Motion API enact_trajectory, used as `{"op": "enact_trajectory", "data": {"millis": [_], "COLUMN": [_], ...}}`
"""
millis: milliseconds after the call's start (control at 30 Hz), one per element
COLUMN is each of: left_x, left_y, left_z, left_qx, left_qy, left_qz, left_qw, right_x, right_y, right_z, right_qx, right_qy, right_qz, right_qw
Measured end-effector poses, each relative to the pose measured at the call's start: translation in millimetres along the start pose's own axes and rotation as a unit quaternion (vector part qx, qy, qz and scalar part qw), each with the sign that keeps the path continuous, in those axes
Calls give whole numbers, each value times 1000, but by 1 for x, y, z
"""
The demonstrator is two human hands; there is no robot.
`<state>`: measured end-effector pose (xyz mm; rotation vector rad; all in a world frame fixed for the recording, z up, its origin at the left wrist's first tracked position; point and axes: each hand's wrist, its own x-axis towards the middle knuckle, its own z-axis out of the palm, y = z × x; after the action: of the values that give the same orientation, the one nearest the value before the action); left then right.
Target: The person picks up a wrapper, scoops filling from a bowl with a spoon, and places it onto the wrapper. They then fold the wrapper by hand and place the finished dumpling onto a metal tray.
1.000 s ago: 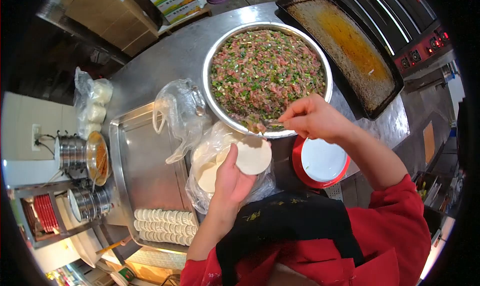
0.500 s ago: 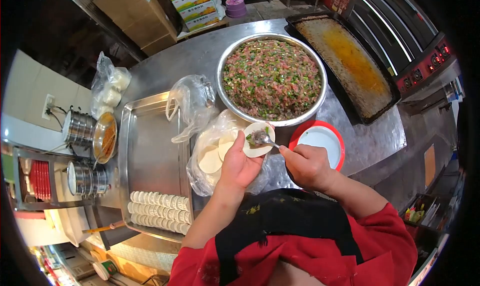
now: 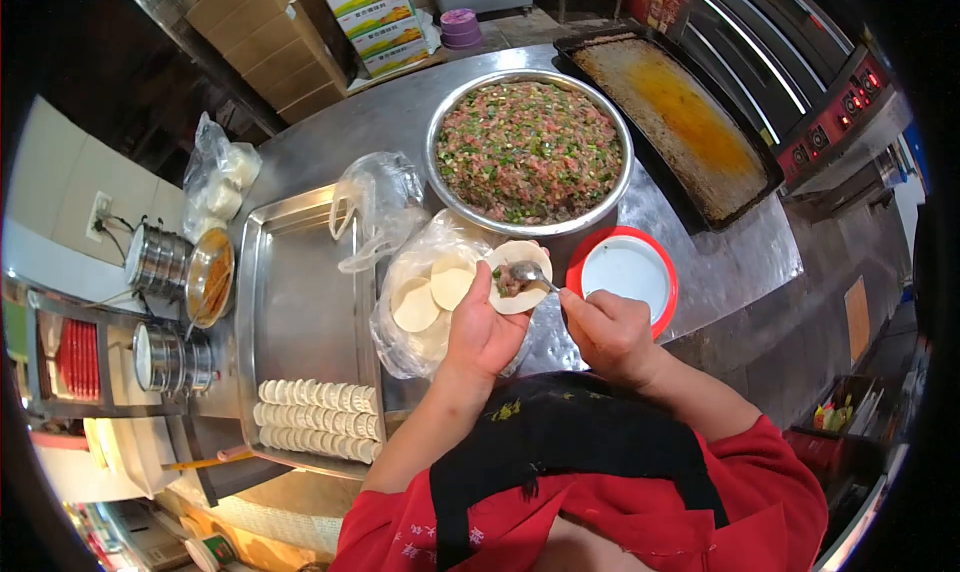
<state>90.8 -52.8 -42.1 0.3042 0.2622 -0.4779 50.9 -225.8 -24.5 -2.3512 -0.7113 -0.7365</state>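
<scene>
A round dough wrapper (image 3: pixel 532 300) rests on the fingers of my left hand (image 3: pixel 484 330), its thumb over the wrapper's left edge. A small lump of meat filling (image 3: pixel 507 282) sits on the wrapper. My right hand (image 3: pixel 612 334) grips a metal spoon (image 3: pixel 545 282), whose bowl touches the filling. Behind my hands stands a large steel bowl (image 3: pixel 430 162) heaped with meat and green onion. More wrappers (image 3: pixel 416 308) lie in an open plastic bag (image 3: pixel 388 340) left of my left hand. A red-rimmed white bowl (image 3: pixel 672 294) stands beyond my right hand.
At the left, a steel tray (image 3: pixel 300 302) holds rows of folded dumplings (image 3: pixel 318 420). A dark baking pan (image 3: pixel 735 212) lies at the back right. Plastic bags (image 3: pixel 385 197), a bowl of orange food (image 3: pixel 210 277) and steel containers (image 3: pixel 172 360) stand to the left.
The spoon's bowl has shifted to the right side of the filling, which now lies on the wrapper. The camera view has moved slightly.
</scene>
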Motion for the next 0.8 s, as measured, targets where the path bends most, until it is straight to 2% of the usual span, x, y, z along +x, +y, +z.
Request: {"op": "enact_trajectory", "data": {"millis": [67, 133, 167, 200, 233, 267, 300, 367, 433, 533, 567, 667, 700, 767, 800], "left_x": [0, 2, 3, 2, 0, 0, 0, 0, 0, -1, -1, 2, 3, 3, 4], "left_y": [-2, -6, -8, -10, -11, -13, -16, -20, -24, -30, -32, -38, -40, -45, -47], "left_z": [-2, -7, -8, -6, -3, -1, -2, -4, -12, -20, -21, -27, -27, -26, -26], "left_qx": [27, 33, 37, 39, 46, 53, 56, 72, 92, 119, 126, 162, 162, 173, 174], "left_qy": [21, 13, 7, 5, 3, 2, 1, -15, -19, -20, -18, -2, -2, 52, 52], "left_qz": [0, -8, -11, -19, -35, -52, -62, -77, -102, -140, -152, -171, -176, -164, -167], "left_qw": [999, 999, 999, 999, 998, 997, 996, 994, 990, 983, 980, 972, 971, 970, 969], "right_x": [1, 4, 4, 3, 4, 9, 11, 11, 2, -7, -11, -24, -31, -46, -52], "right_y": [1, 1, 1, 0, -1, -1, 0, 3, 12, 21, 21, 24, 25, 30, 34], "right_z": [-7, -15, -18, -21, -25, -34, -39, -45, -46, -60, -62, -68, -69, -69, -70], "right_qx": [-9, 74, 70, 174, 276, 381, 379, 410, 384, 391, 391, 301, 299, 173, 172], "right_qy": [0, 32, 36, 7, -19, -67, -59, -130, -123, -170, -162, -187, -184, -163, -161], "right_qz": [16, 79, 84, 201, 314, 421, 427, 523, 529, 579, 587, 559, 563, 473, 475], "right_qw": [1000, 994, 993, 964, 908, 821, 819, 735, 747, 695, 691, 750, 748, 849, 848]}}
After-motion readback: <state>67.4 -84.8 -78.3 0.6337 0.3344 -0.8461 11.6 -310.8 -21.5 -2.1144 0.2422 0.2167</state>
